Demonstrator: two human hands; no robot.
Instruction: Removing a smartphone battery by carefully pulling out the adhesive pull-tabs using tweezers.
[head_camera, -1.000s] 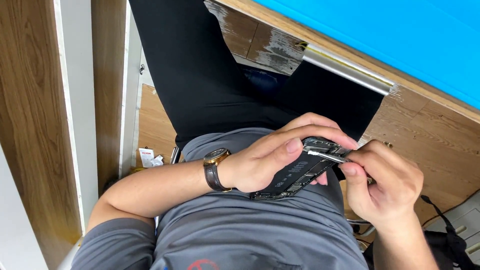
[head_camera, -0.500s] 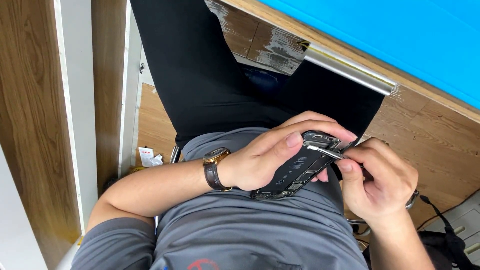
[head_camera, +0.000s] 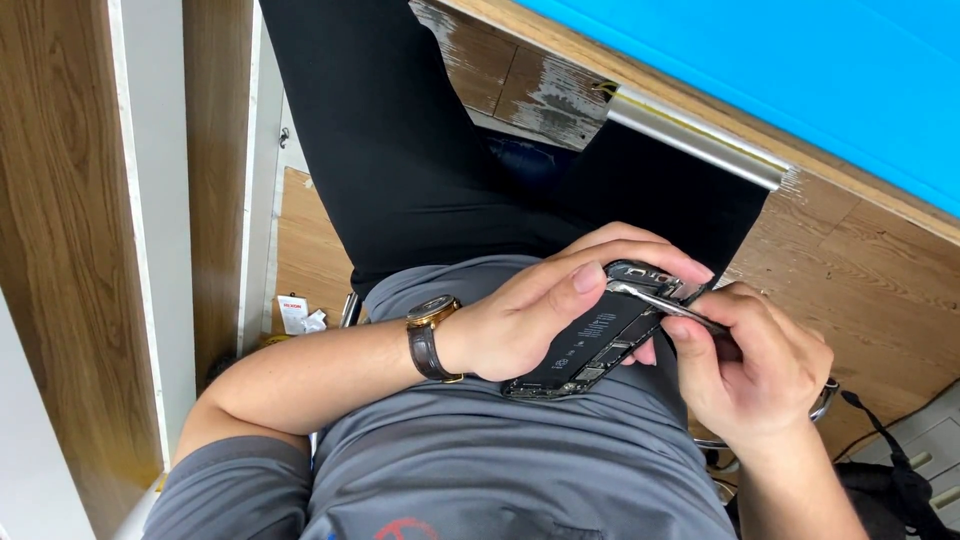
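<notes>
- Grey shirt (head_camera: 480, 470) fills the near edge; person is seated, looking down at own lap.
- Left hand (head_camera: 540, 310) has its grip wrapped around an opened phone (head_camera: 590, 345), fingers over the top edge, thumb along the side; watch (head_camera: 432, 338) on that wrist.
- Phone sits tilted above the lap, held in the air, insides and black battery facing up; not resting on the bench.
- Right hand (head_camera: 750, 365) has its grip pinched on metal tweezers (head_camera: 665, 305), tips at the phone's upper end near the camera part.
- Risk: phone is unsupported, so a push from the tweezers could tip it out of the left hand's grip onto the floor.
- Risk: tips could slide onto the battery or a thin cable and scratch or pierce it; any tiny part lifted could fall into the lap.
- Farther: black trousers (head_camera: 400, 150), wooden bench edge (head_camera: 880, 290), metal handle (head_camera: 690, 135), blue mat (head_camera: 800, 70).
</notes>
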